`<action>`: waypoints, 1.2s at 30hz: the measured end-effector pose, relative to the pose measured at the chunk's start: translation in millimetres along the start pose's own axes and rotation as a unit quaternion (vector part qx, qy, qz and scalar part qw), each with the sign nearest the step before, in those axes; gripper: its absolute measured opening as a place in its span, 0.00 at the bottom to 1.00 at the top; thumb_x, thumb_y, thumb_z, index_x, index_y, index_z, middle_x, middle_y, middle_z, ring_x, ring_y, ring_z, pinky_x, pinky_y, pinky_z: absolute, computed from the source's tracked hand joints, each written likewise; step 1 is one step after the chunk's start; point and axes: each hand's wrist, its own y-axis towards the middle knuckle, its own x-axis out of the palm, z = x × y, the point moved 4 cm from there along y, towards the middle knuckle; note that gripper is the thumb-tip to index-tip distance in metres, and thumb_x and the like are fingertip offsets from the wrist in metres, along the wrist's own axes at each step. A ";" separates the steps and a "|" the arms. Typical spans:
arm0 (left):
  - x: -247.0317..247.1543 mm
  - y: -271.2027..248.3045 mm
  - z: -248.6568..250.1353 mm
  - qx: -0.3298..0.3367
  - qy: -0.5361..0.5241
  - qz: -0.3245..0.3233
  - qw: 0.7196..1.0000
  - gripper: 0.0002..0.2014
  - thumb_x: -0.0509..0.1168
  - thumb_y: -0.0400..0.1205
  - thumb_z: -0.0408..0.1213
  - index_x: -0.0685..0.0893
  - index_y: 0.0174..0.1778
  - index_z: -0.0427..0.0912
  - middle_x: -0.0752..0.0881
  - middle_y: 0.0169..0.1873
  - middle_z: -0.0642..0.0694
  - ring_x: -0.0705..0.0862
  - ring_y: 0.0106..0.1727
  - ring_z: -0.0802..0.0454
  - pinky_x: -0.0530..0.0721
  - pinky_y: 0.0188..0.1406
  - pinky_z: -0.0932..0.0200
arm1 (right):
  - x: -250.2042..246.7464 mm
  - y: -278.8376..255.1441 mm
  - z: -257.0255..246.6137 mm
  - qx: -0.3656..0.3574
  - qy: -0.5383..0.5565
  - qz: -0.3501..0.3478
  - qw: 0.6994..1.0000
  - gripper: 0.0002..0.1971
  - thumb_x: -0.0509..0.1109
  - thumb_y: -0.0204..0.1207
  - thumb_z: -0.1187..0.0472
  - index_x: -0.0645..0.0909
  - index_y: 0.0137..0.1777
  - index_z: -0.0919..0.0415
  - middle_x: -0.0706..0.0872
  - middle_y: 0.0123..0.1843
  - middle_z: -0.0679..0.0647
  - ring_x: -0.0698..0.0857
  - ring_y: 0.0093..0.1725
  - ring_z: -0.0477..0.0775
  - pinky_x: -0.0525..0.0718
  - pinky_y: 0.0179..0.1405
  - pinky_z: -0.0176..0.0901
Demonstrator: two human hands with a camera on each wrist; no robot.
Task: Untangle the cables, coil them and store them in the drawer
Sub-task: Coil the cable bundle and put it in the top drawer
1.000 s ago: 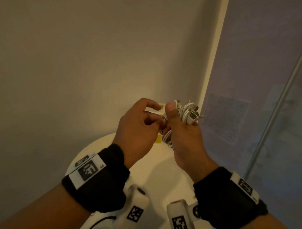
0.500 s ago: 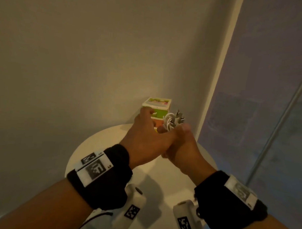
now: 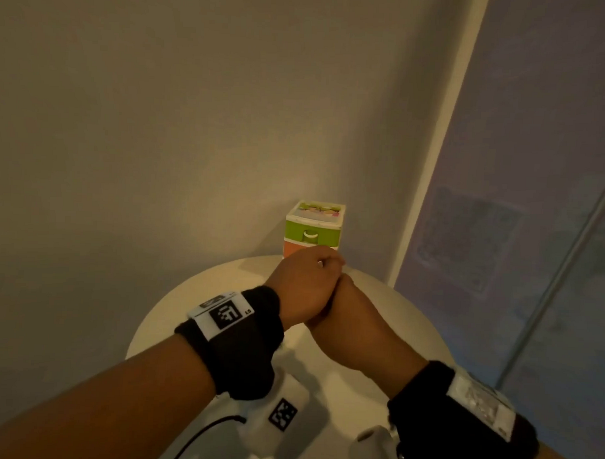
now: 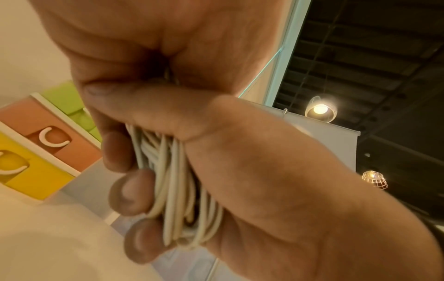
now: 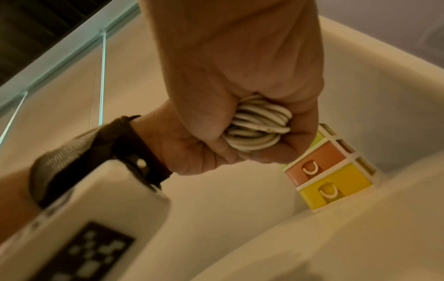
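A coil of white cables [image 4: 173, 180] is bunched between both hands above the round white table [image 3: 188, 311]. My right hand [image 3: 343, 303] grips the coil [image 5: 259, 123] in a fist, with fingers [image 4: 129, 192] wrapped round its loops. My left hand [image 3: 309, 277] is curled over the top of the same coil and covers it in the head view. Just beyond the hands stands a small drawer unit [image 3: 313, 229] with green, orange and yellow drawers. The orange drawer [image 5: 312, 167] and the yellow one below it are closed.
The drawer unit stands at the table's far edge against a beige wall [image 3: 161, 121]. A frosted glass partition [image 3: 535, 203] with a white frame runs close along the right side. Wrist-camera housings [image 3: 281, 410] hang under both forearms.
Both hands have dropped and moved forward, close to the drawer unit. The cable ends that stuck up above the fists are now hidden inside the hands.
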 end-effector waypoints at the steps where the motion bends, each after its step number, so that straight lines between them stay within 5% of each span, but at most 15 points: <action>1: -1.9 4.4 -1.7 -0.003 0.010 -0.013 1.000 0.16 0.54 0.85 0.41 0.84 0.60 0.45 0.87 0.54 0.43 0.84 0.53 0.45 0.84 0.55 0.47 | 0.7 2.5 0.2 0.021 -0.004 -0.018 1.000 0.27 0.51 0.76 0.47 0.76 0.66 0.63 0.84 0.60 0.60 0.83 0.57 0.56 0.76 0.52 0.34; 4: -8.2 17.9 -3.3 -0.004 0.025 -0.057 0.998 0.18 0.53 0.86 0.39 0.83 0.57 0.31 0.86 0.52 0.31 0.84 0.48 0.40 0.83 0.53 0.41 | 2.8 17.0 6.6 0.008 -0.020 -0.006 1.000 0.27 0.51 0.73 0.49 0.81 0.61 0.63 0.87 0.55 0.62 0.84 0.55 0.58 0.71 0.43 0.28; 9: -22.7 40.2 -7.6 0.013 0.084 -0.120 0.989 0.20 0.49 0.86 0.41 0.82 0.56 0.31 0.86 0.53 0.32 0.83 0.56 0.35 0.81 0.60 0.39 | 3.0 41.1 -0.8 0.004 -0.074 -0.029 0.997 0.22 0.59 0.83 0.56 0.70 0.76 0.61 0.81 0.69 0.61 0.79 0.67 0.57 0.75 0.63 0.39; 12: -28.8 50.4 -12.1 0.019 0.064 -0.152 0.986 0.20 0.50 0.86 0.42 0.80 0.52 0.30 0.86 0.52 0.33 0.84 0.54 0.36 0.82 0.59 0.36 | -0.7 51.3 2.5 0.022 -0.058 -0.017 0.998 0.25 0.64 0.82 0.57 0.66 0.78 0.56 0.80 0.71 0.53 0.80 0.65 0.48 0.72 0.53 0.24; 14: -33.2 56.8 -15.4 0.004 0.035 -0.197 0.980 0.19 0.50 0.87 0.48 0.79 0.51 0.36 0.85 0.48 0.36 0.83 0.48 0.40 0.83 0.54 0.40 | -6.1 55.8 5.8 0.035 -0.057 -0.019 0.998 0.19 0.63 0.82 0.57 0.72 0.72 0.56 0.84 0.60 0.45 0.82 0.54 0.43 0.70 0.42 0.15; 17: -51.5 69.1 -18.3 -0.006 0.141 -0.249 0.958 0.24 0.43 0.87 0.57 0.75 0.69 0.52 0.85 0.60 0.46 0.84 0.58 0.43 0.81 0.56 0.49 | -17.6 62.3 9.6 0.067 -0.064 -0.018 0.996 0.06 0.63 0.83 0.55 0.79 0.56 0.48 0.82 0.44 0.43 0.82 0.43 0.45 0.71 0.31 0.19; 21: -68.9 101.2 -38.0 0.080 0.383 -0.145 0.909 0.20 0.52 0.87 0.50 0.72 0.74 0.54 0.79 0.70 0.44 0.80 0.64 0.43 0.75 0.59 0.55 | -35.3 73.2 28.3 0.130 -0.041 0.038 0.990 0.08 0.63 0.80 0.56 0.83 0.54 0.47 0.88 0.43 0.42 0.86 0.41 0.46 0.80 0.35 0.30; 23: -60.6 110.3 -51.6 0.080 0.393 -0.135 0.906 0.22 0.58 0.84 0.51 0.71 0.75 0.58 0.79 0.70 0.46 0.80 0.65 0.44 0.76 0.59 0.53 | -43.9 74.6 34.6 0.141 -0.032 0.060 0.988 0.05 0.65 0.80 0.54 0.81 0.46 0.44 0.84 0.35 0.38 0.84 0.35 0.42 0.76 0.26 0.24; 27: -45.6 120.5 -66.3 0.072 0.365 -0.096 0.923 0.23 0.62 0.81 0.52 0.74 0.73 0.58 0.77 0.73 0.49 0.79 0.68 0.45 0.77 0.64 0.52 | -56.1 73.2 40.4 0.135 -0.022 0.079 0.987 0.15 0.66 0.80 0.54 0.73 0.31 0.42 0.78 0.24 0.38 0.79 0.24 0.38 0.72 0.17 0.20; 33: -31.6 117.5 -64.2 0.064 0.377 -0.041 0.923 0.18 0.64 0.79 0.51 0.82 0.64 0.52 0.79 0.66 0.48 0.80 0.63 0.43 0.80 0.59 0.48 | -65.9 69.8 46.7 0.119 -0.022 0.056 0.991 0.15 0.67 0.80 0.55 0.75 0.30 0.44 0.79 0.24 0.40 0.80 0.25 0.33 0.72 0.20 0.22; 36: -31.9 98.8 -55.5 0.097 0.390 -0.021 0.916 0.14 0.60 0.82 0.51 0.87 0.54 0.51 0.81 0.55 0.48 0.82 0.55 0.44 0.81 0.49 0.51 | -74.2 72.3 53.8 0.127 -0.020 0.049 0.990 0.09 0.66 0.79 0.50 0.80 0.38 0.49 0.82 0.30 0.45 0.80 0.27 0.41 0.75 0.20 0.30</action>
